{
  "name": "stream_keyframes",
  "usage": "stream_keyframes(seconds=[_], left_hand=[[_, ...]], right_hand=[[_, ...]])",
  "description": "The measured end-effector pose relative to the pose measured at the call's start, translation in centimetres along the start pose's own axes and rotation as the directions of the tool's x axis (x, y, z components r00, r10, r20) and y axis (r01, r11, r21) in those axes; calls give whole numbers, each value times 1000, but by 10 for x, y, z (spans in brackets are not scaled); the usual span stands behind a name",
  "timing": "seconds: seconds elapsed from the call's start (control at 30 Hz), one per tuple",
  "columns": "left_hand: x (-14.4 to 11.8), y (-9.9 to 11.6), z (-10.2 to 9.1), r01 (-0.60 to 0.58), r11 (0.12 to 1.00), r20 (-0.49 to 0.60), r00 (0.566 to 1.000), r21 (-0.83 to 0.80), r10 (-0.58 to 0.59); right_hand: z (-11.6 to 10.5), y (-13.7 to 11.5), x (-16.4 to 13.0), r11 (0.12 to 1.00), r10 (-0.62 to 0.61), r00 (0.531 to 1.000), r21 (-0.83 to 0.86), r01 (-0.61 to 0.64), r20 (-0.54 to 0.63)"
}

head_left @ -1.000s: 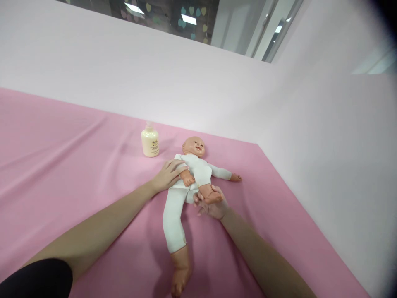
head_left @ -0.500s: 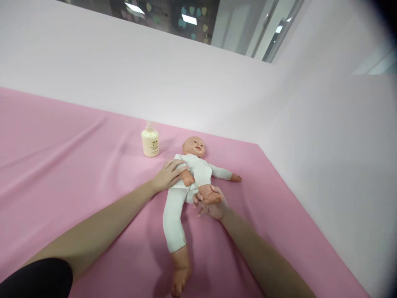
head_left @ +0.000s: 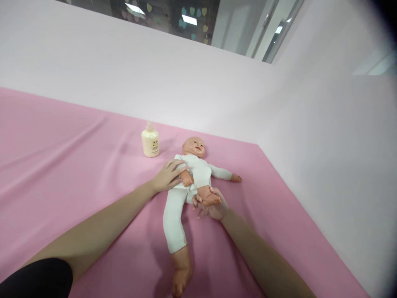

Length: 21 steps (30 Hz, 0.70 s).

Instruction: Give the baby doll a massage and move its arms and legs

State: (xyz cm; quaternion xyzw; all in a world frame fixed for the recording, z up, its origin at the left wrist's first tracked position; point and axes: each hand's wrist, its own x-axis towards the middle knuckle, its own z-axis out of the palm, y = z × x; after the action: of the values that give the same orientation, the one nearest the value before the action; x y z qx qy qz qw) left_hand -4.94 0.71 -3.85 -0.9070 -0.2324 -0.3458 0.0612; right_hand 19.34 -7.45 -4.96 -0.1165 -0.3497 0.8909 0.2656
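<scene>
Left hand [head_left: 166,178] lies flat, open on the baby doll's [head_left: 192,174] side; right hand [head_left: 214,205] grips its bent leg. Lotion bottle [head_left: 150,142] stands far-left, untouched.

I see a plain pink sheet [head_left: 77,165] across the lower left and middle of the frame, darker in its creases and without any print. At the centre, the doll [head_left: 192,174] has a peach-toned head, hands and feet, and its suit is plain white. Just above and left of it, the bottle [head_left: 150,142] is pale cream with a small dark mark on its front and a clear cap. The wall [head_left: 155,78] along the upper part and right side is a very pale pinkish white. At the top edge, a dark window [head_left: 167,16] carries small pastel heart shapes. My sleeve [head_left: 40,279], lower left, is black.
</scene>
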Motion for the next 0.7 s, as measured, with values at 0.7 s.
stream_keyframes(seconds=[0.7], left_hand=[[-1,-2,0,30,996,28,999,-88,-28]], right_hand=[[-2,4,-2,996,45,998,-76,-47,-32]])
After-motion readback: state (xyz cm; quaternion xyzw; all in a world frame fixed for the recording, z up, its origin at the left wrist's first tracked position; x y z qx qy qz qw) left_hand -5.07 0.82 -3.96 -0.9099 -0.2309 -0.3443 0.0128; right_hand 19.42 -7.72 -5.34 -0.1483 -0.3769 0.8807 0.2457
